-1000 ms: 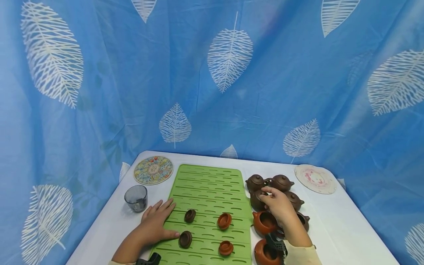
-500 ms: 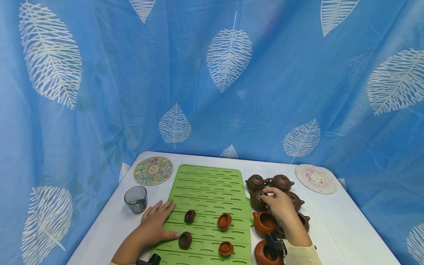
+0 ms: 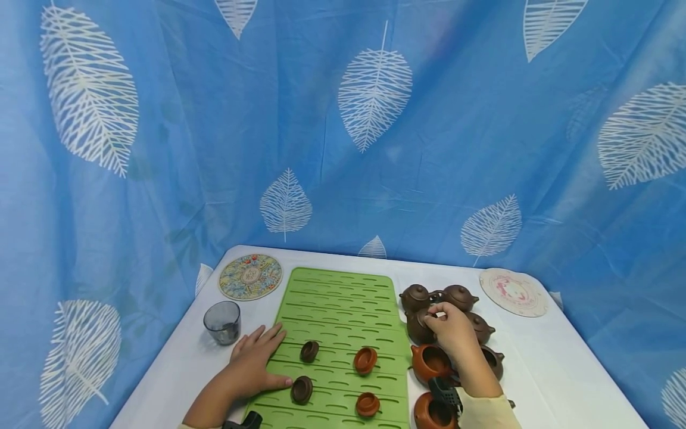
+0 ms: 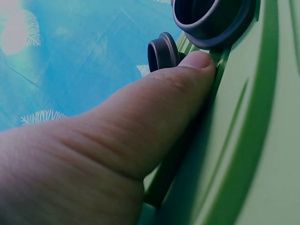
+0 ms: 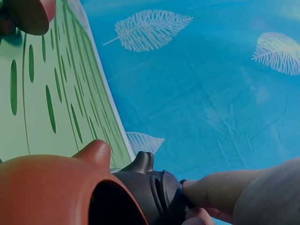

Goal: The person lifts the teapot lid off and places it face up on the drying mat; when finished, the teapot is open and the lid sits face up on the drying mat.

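The right hand [image 3: 450, 330] pinches the top of a lid [image 5: 172, 194] between thumb and fingertips; whether that lid is seated or raised I cannot tell; its dark teapot [image 3: 415, 329] stands just right of the green mat [image 3: 337, 298]; the left hand [image 3: 257, 363] lies spread, gripping nothing, across the mat's left edge, thumb beside the nearer dark lid [image 3: 302, 390]. Little but the camera's slight shift has changed within the last second, so work seems paused at this pinch; two reddish lids [image 3: 365, 360] lie on the mat's near half; uncovered reddish teapots [image 3: 420, 367] stand near right.
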The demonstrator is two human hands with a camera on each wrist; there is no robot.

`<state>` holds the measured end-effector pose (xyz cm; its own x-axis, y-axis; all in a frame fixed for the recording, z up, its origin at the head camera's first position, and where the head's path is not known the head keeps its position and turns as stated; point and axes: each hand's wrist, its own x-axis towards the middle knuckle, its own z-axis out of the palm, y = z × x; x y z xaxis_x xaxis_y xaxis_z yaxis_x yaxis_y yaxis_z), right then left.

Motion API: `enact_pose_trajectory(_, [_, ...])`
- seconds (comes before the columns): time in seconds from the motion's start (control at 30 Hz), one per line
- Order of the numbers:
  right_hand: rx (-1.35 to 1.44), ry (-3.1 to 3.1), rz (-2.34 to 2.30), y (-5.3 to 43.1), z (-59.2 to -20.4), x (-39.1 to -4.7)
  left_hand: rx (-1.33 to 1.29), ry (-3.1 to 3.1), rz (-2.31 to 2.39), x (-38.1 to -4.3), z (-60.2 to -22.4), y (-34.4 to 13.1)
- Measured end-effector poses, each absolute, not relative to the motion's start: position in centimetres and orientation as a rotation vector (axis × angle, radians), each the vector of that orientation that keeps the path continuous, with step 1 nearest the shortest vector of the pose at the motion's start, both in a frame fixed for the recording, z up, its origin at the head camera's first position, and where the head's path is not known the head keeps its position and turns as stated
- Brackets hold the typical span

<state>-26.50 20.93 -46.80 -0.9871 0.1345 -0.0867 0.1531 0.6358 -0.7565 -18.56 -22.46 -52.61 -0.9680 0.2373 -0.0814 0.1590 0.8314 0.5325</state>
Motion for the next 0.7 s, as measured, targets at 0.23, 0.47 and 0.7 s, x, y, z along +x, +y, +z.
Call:
enact_pose_trajectory(0.23, [0.243, 2.890, -1.266, 21.4, -46.6, -26.5, 0.316, 2.867, 0.813, -18.6, -52.6, -22.4])
enact_pose_trajectory(0.47, [0.269, 2.783, -1.490, 21.6, -46.5, -26.3, 0.309, 2.858, 0.836, -18.5, -52.5, -22.4])
enact_pose_trajectory(0.7, [0.220, 2.283, -1.960, 22.4, -47.1, -26.5, 0.336, 2.870, 0.866, -18.6, -52.5, -22.4])
